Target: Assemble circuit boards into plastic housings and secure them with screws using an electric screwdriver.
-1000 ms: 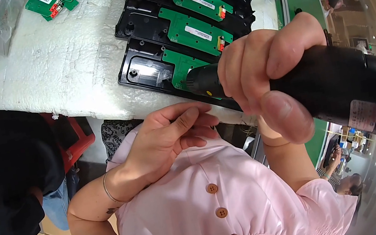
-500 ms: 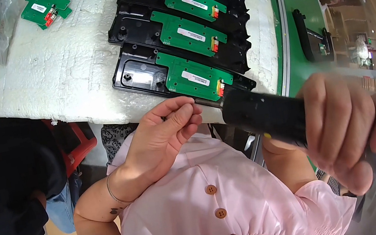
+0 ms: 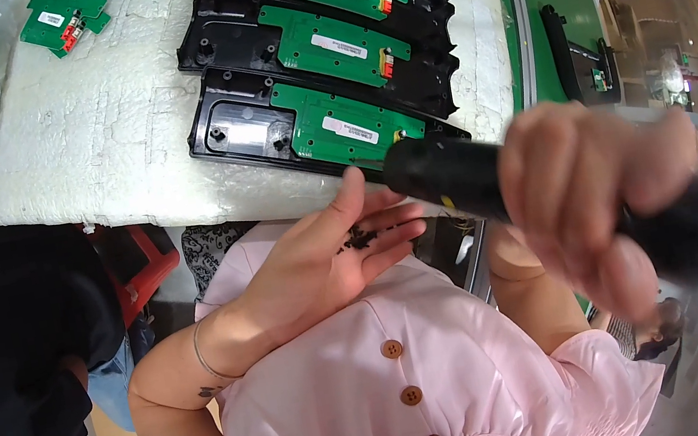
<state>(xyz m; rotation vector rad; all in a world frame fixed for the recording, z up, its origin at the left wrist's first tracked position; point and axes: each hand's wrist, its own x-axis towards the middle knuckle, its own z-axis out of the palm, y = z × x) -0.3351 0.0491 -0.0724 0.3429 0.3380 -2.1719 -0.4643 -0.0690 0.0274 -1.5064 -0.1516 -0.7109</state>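
The left hand [image 3: 327,254] has opened flat, showing tiny black screws [image 3: 364,237], while the right hand [image 3: 589,204] still grips the black screwdriver [image 3: 455,181] beside it.

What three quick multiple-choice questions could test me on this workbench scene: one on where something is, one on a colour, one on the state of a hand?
1. Where do the small dark screws lie?
A. In the open palm of the left hand
B. On the white foam pad
C. In a red bin

2. What colour are the circuit boards sitting in the black housings?
A. Blue
B. Green
C. Yellow

3. How is the right hand?
A. Open and flat
B. Resting on the table
C. Closed around a black power screwdriver

Answers: 1 A, the screws sit on the upturned left palm. 2 B, each board is bright green. 3 C, the fingers wrap the tool's dark body.
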